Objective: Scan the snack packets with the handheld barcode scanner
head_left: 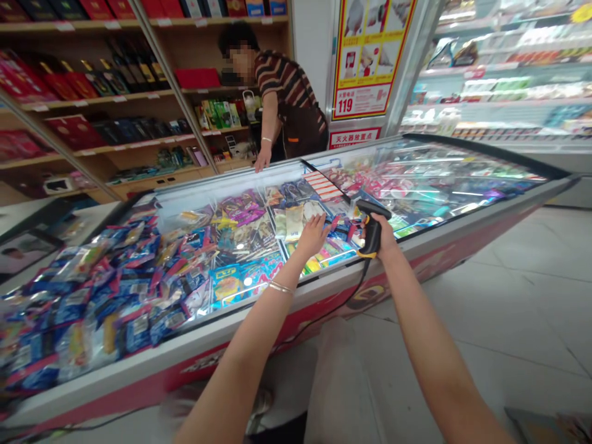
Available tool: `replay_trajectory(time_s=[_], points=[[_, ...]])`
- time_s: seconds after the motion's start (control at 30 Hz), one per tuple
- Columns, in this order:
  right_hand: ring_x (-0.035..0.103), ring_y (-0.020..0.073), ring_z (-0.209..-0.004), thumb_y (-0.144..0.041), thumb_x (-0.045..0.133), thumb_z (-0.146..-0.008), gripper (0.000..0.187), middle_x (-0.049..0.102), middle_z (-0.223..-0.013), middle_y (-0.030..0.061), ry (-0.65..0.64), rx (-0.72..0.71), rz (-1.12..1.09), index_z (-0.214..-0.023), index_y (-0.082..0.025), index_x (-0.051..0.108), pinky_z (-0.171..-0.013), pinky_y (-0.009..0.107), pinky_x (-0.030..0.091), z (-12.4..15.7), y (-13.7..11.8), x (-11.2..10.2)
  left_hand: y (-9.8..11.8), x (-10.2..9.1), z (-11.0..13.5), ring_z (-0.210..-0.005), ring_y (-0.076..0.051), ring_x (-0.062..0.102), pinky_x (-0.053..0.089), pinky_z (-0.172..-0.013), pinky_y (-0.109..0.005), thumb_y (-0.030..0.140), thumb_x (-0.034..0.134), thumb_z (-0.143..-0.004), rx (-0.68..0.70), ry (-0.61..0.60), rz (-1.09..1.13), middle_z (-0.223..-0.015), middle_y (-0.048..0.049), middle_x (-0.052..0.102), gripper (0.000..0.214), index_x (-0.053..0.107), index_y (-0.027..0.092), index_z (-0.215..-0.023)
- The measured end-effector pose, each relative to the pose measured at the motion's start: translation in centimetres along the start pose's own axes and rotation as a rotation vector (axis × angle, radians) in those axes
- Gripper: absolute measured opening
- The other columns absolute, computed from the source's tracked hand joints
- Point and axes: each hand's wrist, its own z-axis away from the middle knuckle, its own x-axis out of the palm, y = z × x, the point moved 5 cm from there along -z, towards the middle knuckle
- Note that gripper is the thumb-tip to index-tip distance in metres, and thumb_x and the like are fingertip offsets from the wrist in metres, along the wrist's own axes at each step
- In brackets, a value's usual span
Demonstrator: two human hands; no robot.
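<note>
A long chest freezer [259, 342] full of wrapped ice creams runs across the view. My left hand [313, 235] reaches into its open middle section, fingers bent down onto the packets [296, 223], whether it grips one is hidden. My right hand [380, 237] is closed round a black and yellow barcode scanner [371, 231], its head pointing left over the packets. The scanner's cable [324, 314] hangs down the freezer's front.
A person in a striped shirt [284, 80] leans on the freezer's far rim with one hand [263, 160]. Sliding glass lids [430, 176] cover the freezer's right part. Wooden shelves of boxes [92, 92] stand behind, a refrigerated display [499, 80] at right. Tiled floor [509, 320] lies to my right.
</note>
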Motion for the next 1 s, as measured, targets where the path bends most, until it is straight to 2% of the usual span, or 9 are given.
replay_trajectory(time_s=[0.13,0.27,0.4,0.5,0.57,0.67,0.83,1.0], points=[[0.051,0.0091,-0.038,-0.041,0.059,-0.074,0.023,0.055,-0.056,-0.0021,0.009,0.014,-0.007,-0.071,-0.019,0.055,-0.038,0.021,0.045,0.1,-0.1,0.1,0.4,-0.5,0.2,-0.143,-0.025,0.022,0.022,-0.115,-0.045,0.042,0.028,-0.096,0.006,0.044,-0.012,-0.147,-0.0166,0.038,0.057,0.033,0.012,-0.143],[0.050,0.0096,-0.038,-0.042,0.059,-0.071,0.024,0.054,-0.057,-0.0024,-0.013,0.022,0.007,-0.072,-0.019,0.056,-0.038,0.022,0.046,0.7,-0.6,0.2,0.7,-2.9,0.7,-0.142,-0.024,0.024,0.023,-0.115,-0.043,0.040,0.028,-0.096,-0.041,0.147,0.004,-0.146,-0.0177,0.039,0.054,0.039,0.010,-0.139],[0.049,0.0095,-0.039,-0.044,0.059,-0.069,0.025,0.053,-0.058,-0.0019,-0.036,0.023,-0.002,-0.073,-0.019,0.057,-0.039,0.023,0.046,1.4,-1.2,0.5,0.2,-7.8,2.7,-0.142,-0.024,0.024,0.022,-0.116,-0.044,0.038,0.032,-0.095,0.001,0.243,-0.008,-0.148,-0.0158,0.037,0.050,0.041,0.012,-0.137],[0.048,0.0101,-0.040,-0.045,0.058,-0.069,0.025,0.052,-0.057,-0.0005,-0.094,0.015,0.003,-0.071,-0.020,0.058,-0.038,0.024,0.044,1.8,-1.4,2.3,-1.5,-12.7,5.1,-0.142,-0.023,0.024,0.023,-0.116,-0.045,0.036,0.033,-0.094,0.011,0.326,-0.044,-0.148,-0.0128,0.038,0.047,0.042,0.017,-0.136],[0.047,0.0104,-0.041,-0.045,0.058,-0.068,0.025,0.051,-0.056,0.0000,-0.158,0.025,0.007,-0.070,-0.020,0.058,-0.037,0.023,0.043,2.1,-1.1,4.7,-3.1,-15.9,6.8,-0.141,-0.024,0.027,0.024,-0.115,-0.045,0.034,0.035,-0.094,-0.027,0.374,-0.074,-0.147,-0.0131,0.040,0.045,0.044,0.017,-0.134],[0.047,0.0105,-0.040,-0.044,0.061,-0.067,0.024,0.052,-0.056,-0.0002,-0.257,0.084,0.007,-0.071,-0.020,0.058,-0.035,0.023,0.041,2.9,0.6,9.7,-6.0,-19.7,9.6,-0.139,-0.026,0.032,0.026,-0.114,-0.044,0.033,0.038,-0.093,-0.120,0.421,-0.122,-0.145,-0.0150,0.042,0.042,0.049,0.015,-0.130],[0.049,0.0104,-0.037,-0.041,0.060,-0.070,0.023,0.055,-0.055,-0.0009,-0.438,0.188,0.050,-0.072,-0.018,0.058,-0.031,0.021,0.039,4.3,5.6,19.5,-10.4,-23.6,14.4,-0.136,-0.024,0.037,0.029,-0.112,-0.045,0.029,0.041,-0.091,-0.209,0.488,-0.168,-0.144,-0.0131,0.044,0.038,0.051,0.018,-0.126],[0.049,0.0100,-0.034,-0.038,0.060,-0.073,0.022,0.055,-0.052,-0.0014,-0.654,0.329,0.125,-0.070,-0.016,0.058,-0.031,0.020,0.041,6.0,10.9,28.7,-13.8,-27.1,18.7,-0.130,-0.024,0.044,0.036,-0.107,-0.042,0.021,0.041,-0.089,-0.321,0.602,-0.234,-0.139,-0.0135,0.049,0.037,0.051,0.019,-0.124]])
